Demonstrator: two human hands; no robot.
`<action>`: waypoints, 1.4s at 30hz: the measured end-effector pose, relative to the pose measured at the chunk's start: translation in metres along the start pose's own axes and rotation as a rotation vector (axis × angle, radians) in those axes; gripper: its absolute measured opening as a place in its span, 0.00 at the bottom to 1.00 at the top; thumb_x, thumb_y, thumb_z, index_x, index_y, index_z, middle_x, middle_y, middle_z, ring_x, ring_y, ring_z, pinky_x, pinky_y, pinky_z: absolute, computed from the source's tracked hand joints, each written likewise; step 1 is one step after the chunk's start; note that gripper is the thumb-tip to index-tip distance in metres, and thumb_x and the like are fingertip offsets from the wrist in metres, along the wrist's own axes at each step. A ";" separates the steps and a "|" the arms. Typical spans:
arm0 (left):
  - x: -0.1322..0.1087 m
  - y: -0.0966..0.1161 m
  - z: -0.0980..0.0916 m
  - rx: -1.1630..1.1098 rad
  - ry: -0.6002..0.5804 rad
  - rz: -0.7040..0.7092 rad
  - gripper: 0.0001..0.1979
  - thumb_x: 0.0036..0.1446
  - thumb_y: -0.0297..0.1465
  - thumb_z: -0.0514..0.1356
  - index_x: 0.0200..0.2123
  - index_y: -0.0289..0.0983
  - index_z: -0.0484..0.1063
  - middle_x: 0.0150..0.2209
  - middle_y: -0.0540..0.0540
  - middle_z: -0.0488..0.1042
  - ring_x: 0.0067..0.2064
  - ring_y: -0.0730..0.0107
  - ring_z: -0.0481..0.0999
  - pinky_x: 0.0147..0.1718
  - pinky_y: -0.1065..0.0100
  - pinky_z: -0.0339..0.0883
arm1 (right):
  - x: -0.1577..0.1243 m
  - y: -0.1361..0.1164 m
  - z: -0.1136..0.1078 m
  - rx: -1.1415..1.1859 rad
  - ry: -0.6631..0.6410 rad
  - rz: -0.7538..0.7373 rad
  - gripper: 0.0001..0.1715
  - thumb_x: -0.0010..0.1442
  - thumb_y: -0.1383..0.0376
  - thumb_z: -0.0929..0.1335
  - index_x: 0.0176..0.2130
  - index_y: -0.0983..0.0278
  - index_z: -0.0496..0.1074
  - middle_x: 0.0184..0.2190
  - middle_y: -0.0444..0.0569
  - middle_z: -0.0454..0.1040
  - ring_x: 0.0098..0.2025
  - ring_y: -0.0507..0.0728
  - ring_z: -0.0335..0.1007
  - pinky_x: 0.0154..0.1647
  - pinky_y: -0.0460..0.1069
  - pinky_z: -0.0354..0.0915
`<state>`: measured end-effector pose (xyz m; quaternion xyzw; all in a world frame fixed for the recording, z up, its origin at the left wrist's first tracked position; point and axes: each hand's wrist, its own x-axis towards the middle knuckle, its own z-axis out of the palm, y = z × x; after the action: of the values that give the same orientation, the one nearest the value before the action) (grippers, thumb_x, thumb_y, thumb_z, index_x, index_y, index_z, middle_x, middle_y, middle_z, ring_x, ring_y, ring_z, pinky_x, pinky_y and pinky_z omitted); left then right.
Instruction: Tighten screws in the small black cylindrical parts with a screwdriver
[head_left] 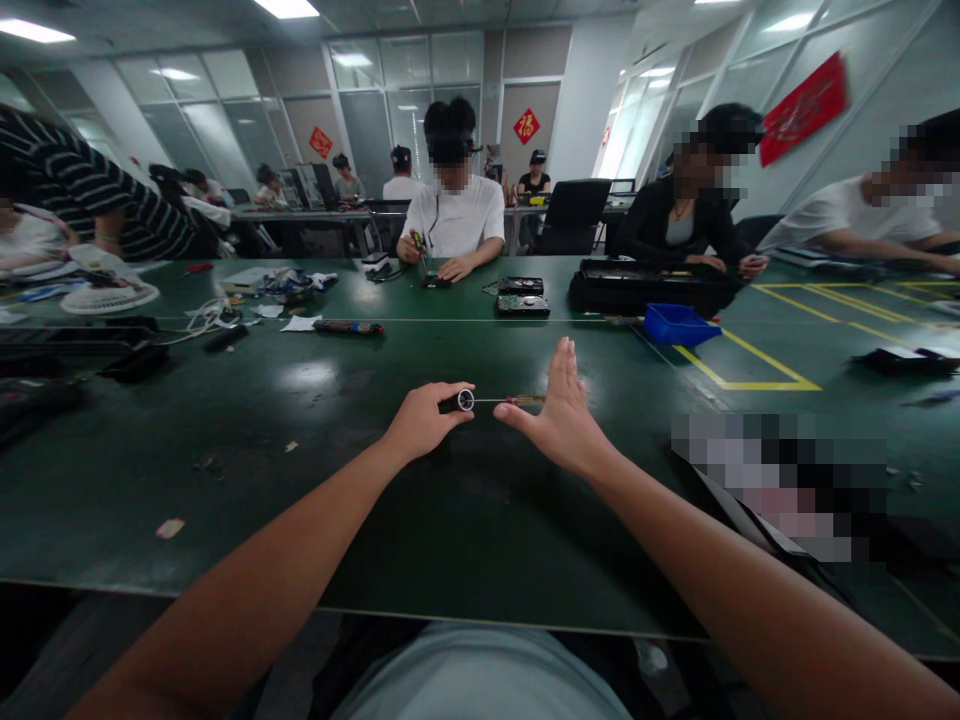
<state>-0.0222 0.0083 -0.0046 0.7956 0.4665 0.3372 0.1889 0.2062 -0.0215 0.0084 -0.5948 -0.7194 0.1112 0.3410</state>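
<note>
My left hand is closed around a short black cylinder with a silver ring at its open end, which faces right. A screwdriver with a thin metal shaft and a reddish, see-through handle lies level between my hands, its tip reaching to the ringed end. My right hand is open, with the fingers stretched up and the thumb pointing left. The screwdriver's handle runs up to the palm of this hand; the fingers are not wrapped round it. Whether the tip touches inside the cylinder, I cannot tell.
Beyond my hands on the green table lie hard drives, a dark pen-like tool and a blue bin. A white fan is at left. A co-worker sits opposite; a blurred-out item lies right.
</note>
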 end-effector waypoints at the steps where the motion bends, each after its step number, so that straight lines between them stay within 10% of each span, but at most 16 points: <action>1: 0.000 0.000 0.000 -0.001 -0.001 0.000 0.21 0.56 0.32 0.67 0.53 0.44 0.76 0.48 0.45 0.79 0.49 0.60 0.76 0.52 0.57 0.66 | 0.000 -0.001 -0.001 0.010 -0.003 0.004 0.75 0.51 0.31 0.65 0.71 0.62 0.17 0.74 0.63 0.24 0.74 0.73 0.21 0.67 0.74 0.37; 7: 0.000 -0.001 0.000 0.002 0.002 0.009 0.21 0.56 0.32 0.68 0.54 0.44 0.75 0.47 0.46 0.79 0.49 0.61 0.76 0.50 0.59 0.66 | -0.001 -0.008 -0.006 0.195 -0.038 0.048 0.75 0.51 0.36 0.69 0.72 0.62 0.21 0.70 0.68 0.51 0.67 0.75 0.56 0.59 0.70 0.59; 11: 0.001 0.000 -0.001 0.002 0.016 0.010 0.22 0.55 0.32 0.68 0.54 0.44 0.75 0.49 0.46 0.79 0.49 0.61 0.76 0.52 0.59 0.65 | 0.000 -0.010 -0.007 0.244 -0.114 0.106 0.63 0.57 0.41 0.68 0.73 0.65 0.35 0.46 0.60 0.79 0.44 0.69 0.77 0.45 0.62 0.69; 16: 0.001 0.006 -0.001 0.025 -0.006 -0.006 0.22 0.54 0.31 0.69 0.53 0.44 0.76 0.46 0.47 0.80 0.46 0.61 0.77 0.48 0.60 0.66 | 0.001 -0.011 -0.008 0.255 -0.092 0.107 0.30 0.68 0.47 0.57 0.53 0.62 0.73 0.34 0.53 0.79 0.29 0.59 0.74 0.32 0.54 0.66; 24: 0.000 0.011 0.000 0.030 -0.043 0.001 0.21 0.55 0.33 0.68 0.53 0.44 0.76 0.46 0.47 0.80 0.47 0.60 0.77 0.50 0.59 0.66 | -0.003 -0.018 -0.010 0.465 0.040 -0.022 0.13 0.63 0.56 0.67 0.41 0.62 0.71 0.31 0.47 0.75 0.31 0.55 0.70 0.32 0.51 0.63; 42: -0.002 0.013 0.003 0.081 -0.051 0.075 0.20 0.56 0.34 0.67 0.53 0.43 0.76 0.48 0.45 0.79 0.49 0.57 0.75 0.53 0.55 0.65 | 0.005 -0.010 0.003 0.981 0.056 0.171 0.16 0.59 0.51 0.69 0.36 0.62 0.72 0.30 0.46 0.73 0.33 0.55 0.72 0.43 0.56 0.73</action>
<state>-0.0125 0.0003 0.0003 0.8277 0.4449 0.3045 0.1556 0.1964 -0.0186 0.0136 -0.4239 -0.5215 0.4482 0.5894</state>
